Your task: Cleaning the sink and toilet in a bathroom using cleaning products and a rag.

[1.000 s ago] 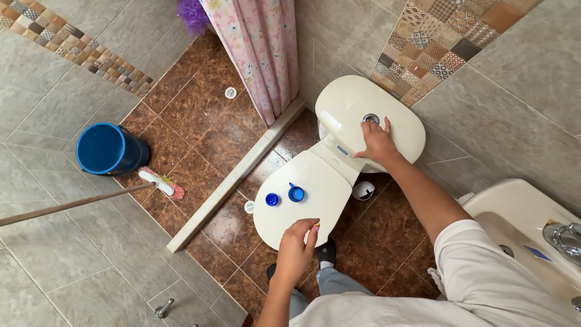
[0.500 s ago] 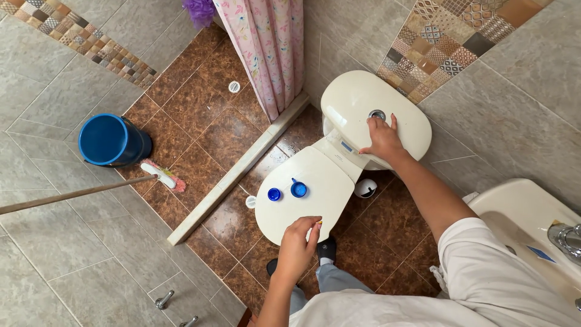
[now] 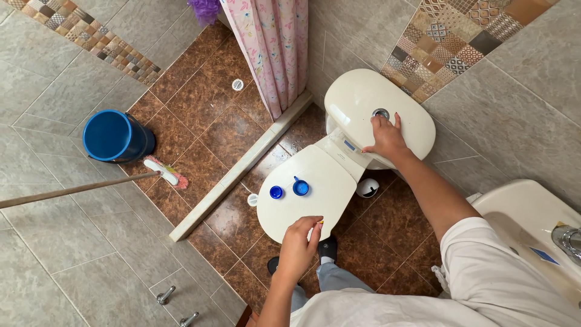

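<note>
A cream toilet stands below me with its lid (image 3: 315, 200) closed. My left hand (image 3: 298, 245) is at the lid's front edge, fingers curled over the rim. My right hand (image 3: 385, 138) lies flat on the tank cover (image 3: 357, 97), fingers spread, fingertips just beside the round chrome flush button (image 3: 380, 113). Two small blue items rest on the lid: a round cap (image 3: 276, 192) and a small cup-like piece (image 3: 300, 187), both a short way ahead of my left hand.
A blue bucket (image 3: 115, 136) and a scrub broom (image 3: 165, 172) with a long wooden handle stand on the shower floor at left, behind a low curb (image 3: 242, 169). A pink floral curtain (image 3: 272, 48) hangs above it. A sink (image 3: 532, 230) is at right.
The view has drifted slightly, so everything sits a little to the right and higher. Both hands stay where they were on the lid edge and the tank cover.
</note>
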